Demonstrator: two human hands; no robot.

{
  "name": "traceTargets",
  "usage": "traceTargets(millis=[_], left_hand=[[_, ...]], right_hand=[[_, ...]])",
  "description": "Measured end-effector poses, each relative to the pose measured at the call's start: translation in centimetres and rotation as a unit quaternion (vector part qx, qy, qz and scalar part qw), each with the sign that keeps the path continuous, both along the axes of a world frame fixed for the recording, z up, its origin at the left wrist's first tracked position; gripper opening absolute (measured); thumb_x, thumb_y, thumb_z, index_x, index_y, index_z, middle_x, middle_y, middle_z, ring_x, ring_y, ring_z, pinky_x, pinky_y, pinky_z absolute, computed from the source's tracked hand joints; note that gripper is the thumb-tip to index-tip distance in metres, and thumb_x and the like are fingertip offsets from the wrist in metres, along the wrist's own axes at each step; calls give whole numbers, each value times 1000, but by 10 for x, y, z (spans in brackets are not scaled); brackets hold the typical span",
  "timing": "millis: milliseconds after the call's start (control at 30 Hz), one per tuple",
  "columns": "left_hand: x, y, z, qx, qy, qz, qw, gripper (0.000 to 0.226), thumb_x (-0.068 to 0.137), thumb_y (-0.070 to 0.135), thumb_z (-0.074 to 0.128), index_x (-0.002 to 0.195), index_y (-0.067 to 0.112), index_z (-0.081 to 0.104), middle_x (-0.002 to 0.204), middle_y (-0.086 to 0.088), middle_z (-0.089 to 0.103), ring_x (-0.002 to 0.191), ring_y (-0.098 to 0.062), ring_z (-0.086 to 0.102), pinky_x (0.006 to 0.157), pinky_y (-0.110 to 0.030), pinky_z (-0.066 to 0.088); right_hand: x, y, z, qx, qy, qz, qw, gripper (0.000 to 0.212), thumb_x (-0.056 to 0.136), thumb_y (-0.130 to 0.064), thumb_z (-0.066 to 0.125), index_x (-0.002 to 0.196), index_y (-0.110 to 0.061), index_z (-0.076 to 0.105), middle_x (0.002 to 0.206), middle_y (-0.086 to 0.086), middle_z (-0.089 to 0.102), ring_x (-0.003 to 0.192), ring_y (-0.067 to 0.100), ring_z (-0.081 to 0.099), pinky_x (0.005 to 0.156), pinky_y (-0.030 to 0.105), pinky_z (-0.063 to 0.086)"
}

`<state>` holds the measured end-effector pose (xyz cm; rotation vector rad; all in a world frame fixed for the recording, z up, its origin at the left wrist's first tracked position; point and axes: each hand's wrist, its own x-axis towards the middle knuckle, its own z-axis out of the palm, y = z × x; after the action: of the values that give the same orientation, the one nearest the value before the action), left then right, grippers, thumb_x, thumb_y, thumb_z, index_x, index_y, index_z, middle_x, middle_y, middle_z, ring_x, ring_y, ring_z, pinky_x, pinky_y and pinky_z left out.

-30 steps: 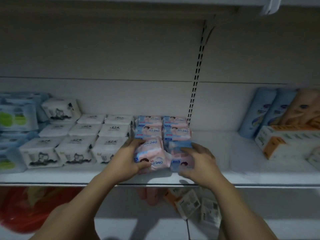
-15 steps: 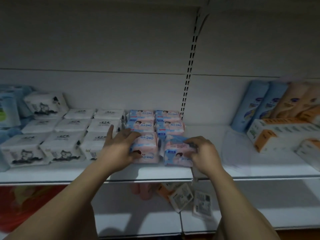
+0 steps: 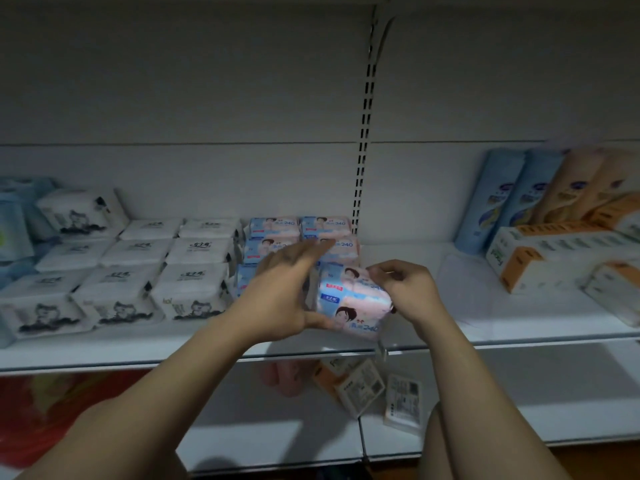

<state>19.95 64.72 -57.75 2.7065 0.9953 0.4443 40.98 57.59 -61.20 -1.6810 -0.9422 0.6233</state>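
A pink-and-blue tissue pack (image 3: 349, 299) marked 240 is tilted up at the front of the white shelf (image 3: 138, 348). My right hand (image 3: 405, 289) pinches its right upper edge. My left hand (image 3: 280, 296) lies against the pack's left side with fingers stretched out and the thumb under its lower edge. Behind them, more of the same pink-and-blue packs (image 3: 301, 230) stand in two rows; the front left one (image 3: 244, 277) is mostly hidden by my left hand.
White tissue packs with black cartoon prints (image 3: 138, 271) fill the shelf to the left. At the right stand blue and orange tall packs (image 3: 540, 195) and white-orange boxes (image 3: 554, 254). A slotted upright (image 3: 363, 133) runs up the back wall. Below hang price tags (image 3: 401, 400).
The right-hand pack has been lifted and tipped up off the shelf. My left hand left the left pack and moved right against the tilted one.
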Motion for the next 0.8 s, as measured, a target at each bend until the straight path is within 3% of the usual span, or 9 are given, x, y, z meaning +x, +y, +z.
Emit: traceTargets(millis=[167,300,333,400,467,533,667,800], left_hand=[[20,0,-5,11,31,-35,999,82,70,53,77,140,42,36,140,7,40,125,-17,43,104,-38,37],[20,13,-9,-56,-69,-9,996,63,71,53,78,126,39,51,125,6,51,111,-15,53,95,-34,46],[20,17,-10,-78,-103,5,992,60,70,51,80,122,38,54,122,6,53,109,-15,54,94,-33,46],[21,22,-13,-108,-134,23,985,57,67,45,84,116,36,58,117,5,54,106,-15,54,94,-34,47],[25,23,-16,-110,-126,28,986,58,64,41,87,114,35,59,116,6,54,105,-15,55,93,-32,47],[28,22,-22,-106,-128,31,986,59,65,37,87,116,33,59,118,6,54,106,-13,54,92,-29,47],[24,22,-29,-28,-86,5,996,63,71,40,82,128,30,56,132,4,51,120,-16,50,99,-28,40],[-2,24,-26,79,55,55,994,84,73,50,77,145,33,38,153,2,32,141,-24,26,112,-45,24]], right_hand=[[-9,2,-1,40,40,-6,998,6,86,-16,70,82,-19,72,79,-6,72,69,11,65,53,17,47],[-9,-3,6,85,91,32,992,8,90,-30,64,95,-26,68,88,-6,70,71,4,67,54,17,50],[-8,-4,6,82,94,74,989,21,86,-34,67,106,-29,64,97,-6,69,78,2,68,60,18,53],[-6,-5,-2,36,14,154,987,61,73,-33,80,128,-34,54,116,-6,62,99,5,65,78,22,56],[-8,-2,-11,-3,-88,172,981,80,64,-24,88,134,-31,51,122,-3,53,108,11,59,92,25,53],[-10,1,-14,5,-151,134,979,76,63,-19,88,131,-27,54,116,-2,49,106,12,56,93,20,49],[-8,4,-17,3,-220,100,970,68,64,-18,87,126,-22,58,110,-2,46,97,9,52,78,-2,34],[-10,4,-24,-29,-241,73,967,59,68,-16,84,120,-14,57,117,6,44,99,21,58,82,8,37]])
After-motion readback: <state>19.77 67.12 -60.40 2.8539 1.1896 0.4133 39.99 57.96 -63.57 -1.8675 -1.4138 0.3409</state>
